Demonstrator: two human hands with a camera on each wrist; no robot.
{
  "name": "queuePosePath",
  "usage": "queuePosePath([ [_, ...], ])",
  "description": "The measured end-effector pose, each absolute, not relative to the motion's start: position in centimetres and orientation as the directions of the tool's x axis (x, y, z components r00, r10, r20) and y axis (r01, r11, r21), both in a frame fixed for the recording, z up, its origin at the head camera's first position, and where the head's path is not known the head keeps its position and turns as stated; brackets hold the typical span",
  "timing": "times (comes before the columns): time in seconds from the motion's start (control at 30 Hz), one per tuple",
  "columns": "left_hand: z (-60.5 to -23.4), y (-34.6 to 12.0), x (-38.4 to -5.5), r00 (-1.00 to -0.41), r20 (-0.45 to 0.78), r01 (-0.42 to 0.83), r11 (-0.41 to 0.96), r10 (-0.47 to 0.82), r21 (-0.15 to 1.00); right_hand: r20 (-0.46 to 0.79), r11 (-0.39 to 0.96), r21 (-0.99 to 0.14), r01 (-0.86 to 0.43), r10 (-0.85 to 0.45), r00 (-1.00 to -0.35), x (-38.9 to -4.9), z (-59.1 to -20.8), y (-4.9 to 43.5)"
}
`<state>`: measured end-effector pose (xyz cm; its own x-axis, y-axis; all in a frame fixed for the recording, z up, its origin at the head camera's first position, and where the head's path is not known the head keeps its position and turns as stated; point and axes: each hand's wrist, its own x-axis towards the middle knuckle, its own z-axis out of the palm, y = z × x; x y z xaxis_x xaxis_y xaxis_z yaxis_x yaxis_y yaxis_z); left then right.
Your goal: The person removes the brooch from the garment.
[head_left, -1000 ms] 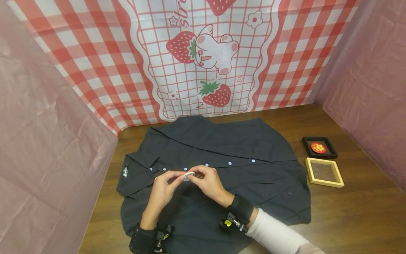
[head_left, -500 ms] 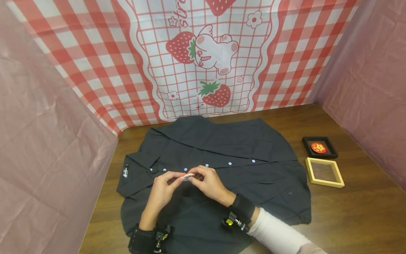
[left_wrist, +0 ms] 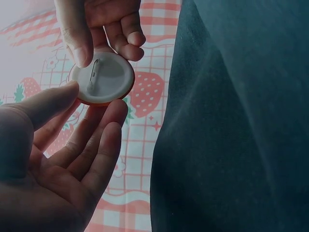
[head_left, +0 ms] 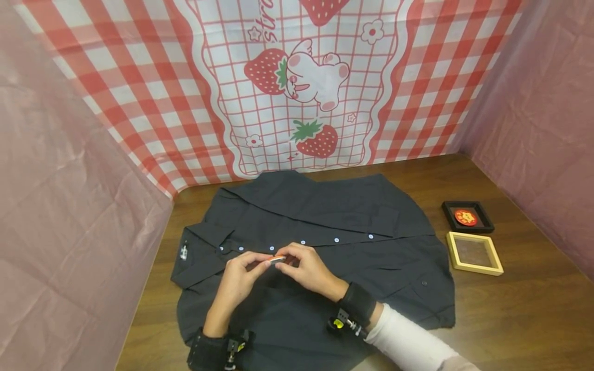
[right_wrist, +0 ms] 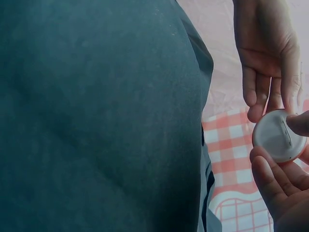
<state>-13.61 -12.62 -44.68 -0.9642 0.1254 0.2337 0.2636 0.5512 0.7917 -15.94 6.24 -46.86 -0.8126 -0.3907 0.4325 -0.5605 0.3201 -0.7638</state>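
Note:
Above the dark shirt (head_left: 287, 216), both hands hold a round pin-back badge (left_wrist: 108, 79). Its white back with a metal safety pin shows in both wrist views, and a thin orange-red rim runs round it. The left hand (head_left: 238, 281) pinches one side between thumb and fingers. The right hand (head_left: 306, 268) pinches the opposite side, its thumb near the pin in the right wrist view. From the head the badge appears almost edge-on, so its front is mostly hidden. The shirt lies spread beneath, collar to the left, with a row of white buttons across it.
A black square frame (head_left: 487, 226) holding a red and yellow round badge (head_left: 465, 217) lies on the wooden table (head_left: 533, 309) at right. Beside it lies a pale yellow frame (head_left: 478, 269). A strawberry-print checked cloth (head_left: 158, 113) hangs behind; pink cloth (head_left: 69, 206) borders both sides.
The badge has tilted between the fingers, from showing its white back to nearly edge-on in the head view. Both hands have stayed almost in place, still gripping it.

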Motion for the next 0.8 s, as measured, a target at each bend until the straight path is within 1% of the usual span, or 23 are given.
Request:
queuePosePath([
  [0.3,-44.44,-12.52,-13.45,-0.965,0.204,0.261,0.556,0.163,0.789,0.454,0.301,-0.732,-0.611,-0.453,-0.767,-15.96,-47.21,6.63],
  [0.8,-44.51,-12.46,-13.47,-0.96,0.203,0.279,0.581,0.194,0.765,0.446,0.302,-0.745,-0.595,-0.438,-0.781,-15.98,-47.18,6.93],
])
